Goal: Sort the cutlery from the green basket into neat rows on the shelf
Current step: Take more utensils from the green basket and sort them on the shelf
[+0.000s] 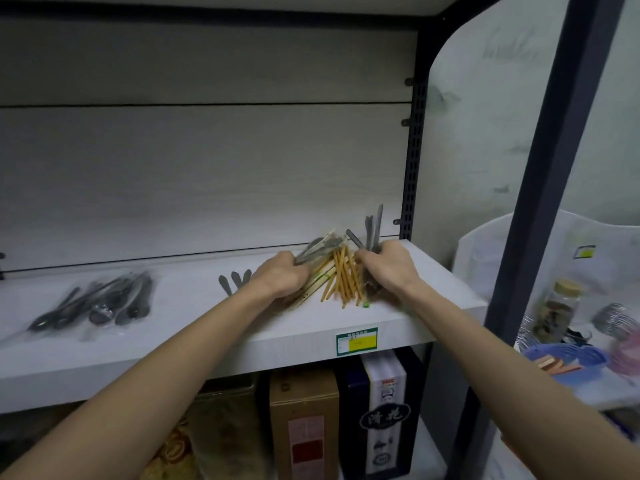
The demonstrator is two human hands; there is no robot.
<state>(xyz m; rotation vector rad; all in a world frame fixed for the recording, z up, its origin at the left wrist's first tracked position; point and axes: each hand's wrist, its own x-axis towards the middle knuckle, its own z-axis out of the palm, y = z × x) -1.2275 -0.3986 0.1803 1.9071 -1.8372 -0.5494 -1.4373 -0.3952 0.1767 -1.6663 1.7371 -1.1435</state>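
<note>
Left hand: my left hand [282, 275] curls around grey spoons [317, 250] at the chopsticks' 10 o'clock.
Right hand: my right hand [389, 266] grips grey knives [373, 226], their blades standing up toward 12 o'clock.
Chopsticks: a loose yellow chopsticks [341, 280] pile lies between my hands on the shelf [194, 344].
Bagged cutlery: bagged cutlery [104, 303] lies at 9 o'clock, well apart.
Label: a label [356, 341] sits on the shelf's front edge.

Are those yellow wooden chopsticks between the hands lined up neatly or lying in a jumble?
A jumble. The yellow wooden chopsticks fan out at crossing angles on the white shelf, not yet in a row.
</note>
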